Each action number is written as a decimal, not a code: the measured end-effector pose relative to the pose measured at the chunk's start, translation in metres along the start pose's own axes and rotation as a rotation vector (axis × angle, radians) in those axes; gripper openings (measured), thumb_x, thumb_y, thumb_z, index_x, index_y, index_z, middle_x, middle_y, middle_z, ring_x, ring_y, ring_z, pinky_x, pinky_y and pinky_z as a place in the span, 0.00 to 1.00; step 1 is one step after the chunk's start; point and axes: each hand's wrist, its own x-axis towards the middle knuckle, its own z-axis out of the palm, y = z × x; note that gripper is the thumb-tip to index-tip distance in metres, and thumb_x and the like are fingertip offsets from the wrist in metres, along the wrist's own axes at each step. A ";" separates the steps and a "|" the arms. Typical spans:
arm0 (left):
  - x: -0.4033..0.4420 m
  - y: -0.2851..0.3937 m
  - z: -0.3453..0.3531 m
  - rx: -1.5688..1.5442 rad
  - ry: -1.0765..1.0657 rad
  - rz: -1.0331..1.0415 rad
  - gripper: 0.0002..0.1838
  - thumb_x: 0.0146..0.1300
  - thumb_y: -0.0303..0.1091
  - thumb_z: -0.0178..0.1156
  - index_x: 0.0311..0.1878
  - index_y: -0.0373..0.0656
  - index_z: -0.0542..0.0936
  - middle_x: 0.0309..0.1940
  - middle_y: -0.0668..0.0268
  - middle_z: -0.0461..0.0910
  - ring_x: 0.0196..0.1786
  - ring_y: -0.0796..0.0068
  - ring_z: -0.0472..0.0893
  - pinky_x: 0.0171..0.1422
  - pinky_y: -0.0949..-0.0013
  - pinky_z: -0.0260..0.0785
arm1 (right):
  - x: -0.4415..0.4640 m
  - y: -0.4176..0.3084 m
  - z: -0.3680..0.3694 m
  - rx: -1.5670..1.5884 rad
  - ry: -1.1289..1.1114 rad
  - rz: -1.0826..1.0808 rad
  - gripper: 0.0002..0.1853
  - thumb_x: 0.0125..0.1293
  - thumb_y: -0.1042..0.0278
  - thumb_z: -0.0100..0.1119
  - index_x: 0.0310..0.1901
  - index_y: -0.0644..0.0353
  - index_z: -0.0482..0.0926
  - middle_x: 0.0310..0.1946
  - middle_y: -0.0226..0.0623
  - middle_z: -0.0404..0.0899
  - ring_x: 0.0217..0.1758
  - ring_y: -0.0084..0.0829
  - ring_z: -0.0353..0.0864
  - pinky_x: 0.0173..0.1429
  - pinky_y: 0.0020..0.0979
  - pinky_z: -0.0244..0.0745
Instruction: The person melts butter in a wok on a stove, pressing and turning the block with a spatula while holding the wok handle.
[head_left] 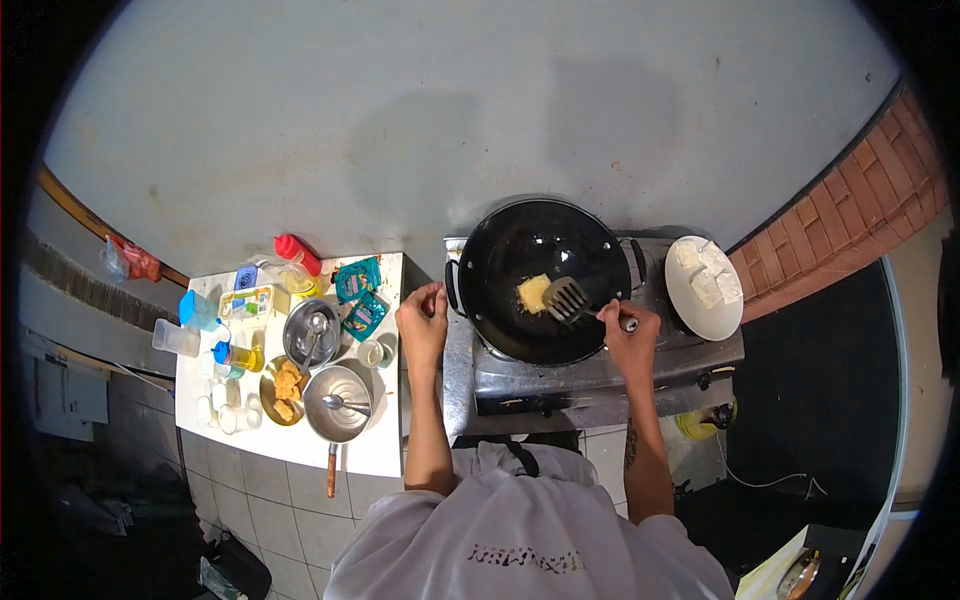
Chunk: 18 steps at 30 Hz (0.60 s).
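A black wok [510, 235] stands on the metal stove, with one yellow-golden piece of food [533, 293] near its middle. My right hand [631, 335] grips the handle of a slotted spatula [568, 300], whose head lies beside the piece's right edge. Left of the wok, close to its left handle, my left hand [424, 310] is raised with its fingers curled together; anything in them is too small to make out. To the right of the wok, a white oval plate [700, 318] holds several white pieces.
The white table [389, 420] at the left bears a steel bowl [300, 335], a saucepan [325, 420], a bowl of golden pieces [287, 390], green packets [358, 279], a red bottle [298, 254] and cups. A wall rises behind the stove [600, 385].
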 end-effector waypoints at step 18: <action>0.000 -0.009 -0.004 0.020 -0.128 -0.083 0.13 0.62 0.34 0.66 0.44 0.34 0.85 0.22 0.61 0.80 0.26 0.75 0.75 0.36 0.69 0.70 | 0.006 0.004 0.018 -0.100 -0.105 -0.132 0.06 0.67 0.73 0.59 0.36 0.67 0.78 0.26 0.46 0.80 0.26 0.36 0.80 0.31 0.33 0.71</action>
